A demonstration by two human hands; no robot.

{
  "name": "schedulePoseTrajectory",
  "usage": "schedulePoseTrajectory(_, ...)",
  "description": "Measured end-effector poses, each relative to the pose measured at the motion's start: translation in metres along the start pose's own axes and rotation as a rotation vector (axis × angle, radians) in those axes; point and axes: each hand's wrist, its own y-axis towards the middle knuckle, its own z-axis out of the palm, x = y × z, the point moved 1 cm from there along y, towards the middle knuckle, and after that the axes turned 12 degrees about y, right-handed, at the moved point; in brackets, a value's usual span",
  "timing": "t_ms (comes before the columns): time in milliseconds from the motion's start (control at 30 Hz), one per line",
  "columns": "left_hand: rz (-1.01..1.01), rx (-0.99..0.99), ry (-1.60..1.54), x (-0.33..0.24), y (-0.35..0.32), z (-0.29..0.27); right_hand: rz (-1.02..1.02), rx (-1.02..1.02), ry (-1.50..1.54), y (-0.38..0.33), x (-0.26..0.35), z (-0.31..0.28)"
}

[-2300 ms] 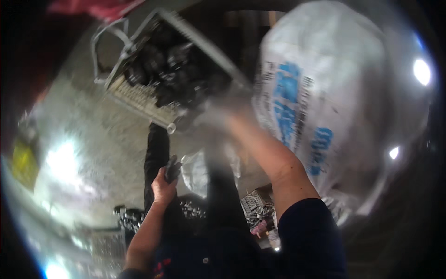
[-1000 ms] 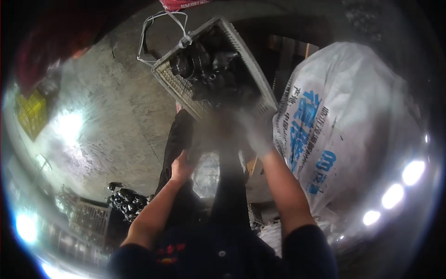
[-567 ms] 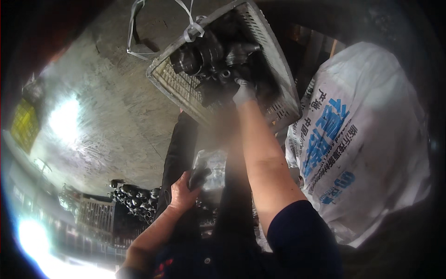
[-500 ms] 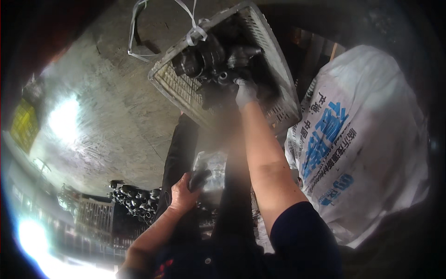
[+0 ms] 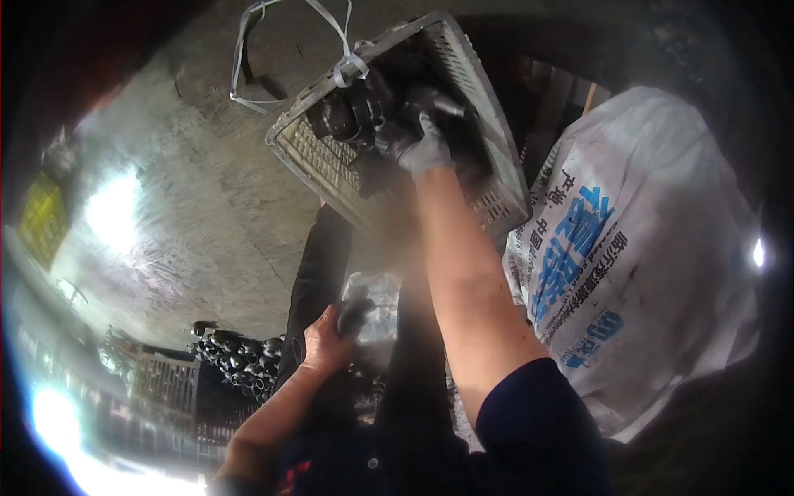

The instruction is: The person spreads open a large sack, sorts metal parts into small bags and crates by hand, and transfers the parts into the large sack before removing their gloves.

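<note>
Dark metal parts (image 5: 356,112), rounded and heaped, lie in a pale slotted plastic crate (image 5: 488,107) that sits tilted on the concrete floor (image 5: 190,207), far end of the view. White strapping (image 5: 248,50) is looped at the crate's near-left corner.

Right hand (image 5: 413,136), in a grey glove, reaches into the crate; fingers curled onto one of the dark parts at the heap's right side. Grip looks partial; whether the part is fully clamped cannot be told, as blur and shadow hide the fingertips.

Left hand (image 5: 327,335), bare, low between the knees, closed around a small dark piece (image 5: 356,314), just above a crumpled clear bag (image 5: 376,298).

Big white woven sack (image 5: 637,264) with blue print stands just right of the crate, touching or nearly so. More dark parts (image 5: 236,355) piled on the floor at lower left.

Risks, as judged:
- Crate is tipped; pulling one part from the heap could shift the rest and send pieces rolling out over the low edge.
- Gloved grip on a rounded, likely oily part may slip; a drop onto concrete or toes.
- Loose strapping could snag the wrist.
- Poor light makes it harder to see what is being picked.
</note>
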Motion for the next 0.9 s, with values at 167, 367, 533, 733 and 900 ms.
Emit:
schedulePoseTrajectory(167,-0.023,-0.037,-0.006,-0.007,-0.008,0.011,-0.048,0.114,-0.002,-0.102,-0.007,0.007)
schedulePoseTrajectory(367,0.085,-0.148,-0.099,-0.028,-0.012,0.033,-0.348,0.027,-0.758,-0.328,0.037,0.101)
schedulePoseTrajectory(533,0.154,-0.246,-0.021,-0.016,-0.013,0.051,-1.130,0.342,-1.349,-0.543,0.108,0.128)
schedulePoseTrajectory(733,0.205,-0.232,0.133,-0.029,0.000,0.081,-1.806,-0.429,-2.112,-0.768,0.180,0.091)
schedulePoseTrajectory(900,0.179,-0.194,0.071,-0.025,0.000,0.096,-1.717,-0.251,-1.002,-0.800,0.269,0.028)
